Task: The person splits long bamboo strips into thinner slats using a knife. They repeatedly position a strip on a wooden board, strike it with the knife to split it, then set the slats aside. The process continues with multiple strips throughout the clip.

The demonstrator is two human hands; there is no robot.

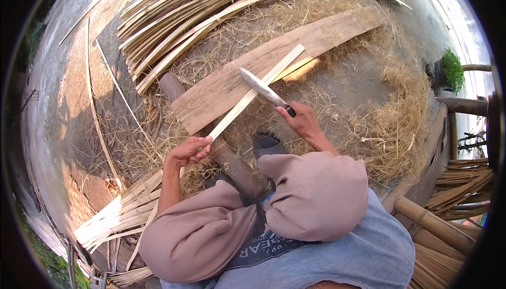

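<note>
Knees: the person's bent knees in loose dusty-pink trousers [316,194] fill the near middle, closest to the camera, above a grey-blue shirt [369,252].
Shavings: a wide bed of pale straw-like bamboo shavings [400,125] covers the ground from the middle out to the right.
Far pile: a heap of long curved bamboo splits [221,4] lies across the far side, fanning left to right.
Plank: a broad weathered wooden plank [232,86] lies on the shavings, running from near left to far right.
Near-left bundle: a stack of short pale bamboo slats [118,215] lies at the near left, beside the left knee.
Strip: a long thin pale bamboo strip [253,94] has its long axis on a diagonal, near end low at the left, far end pointing up to the far right over the plank.
Knife: a grey-bladed knife with a dark handle [263,89] crosses the strip about midway, tip pointing far left.
Left hand: the left hand [190,151] is closed around the strip's near end, fingers curled over it; the strip runs out past the fingertips toward the far right.
Right hand: the right hand [301,120] is clenched around the knife handle, to the right of the strip and not touching it.
</note>
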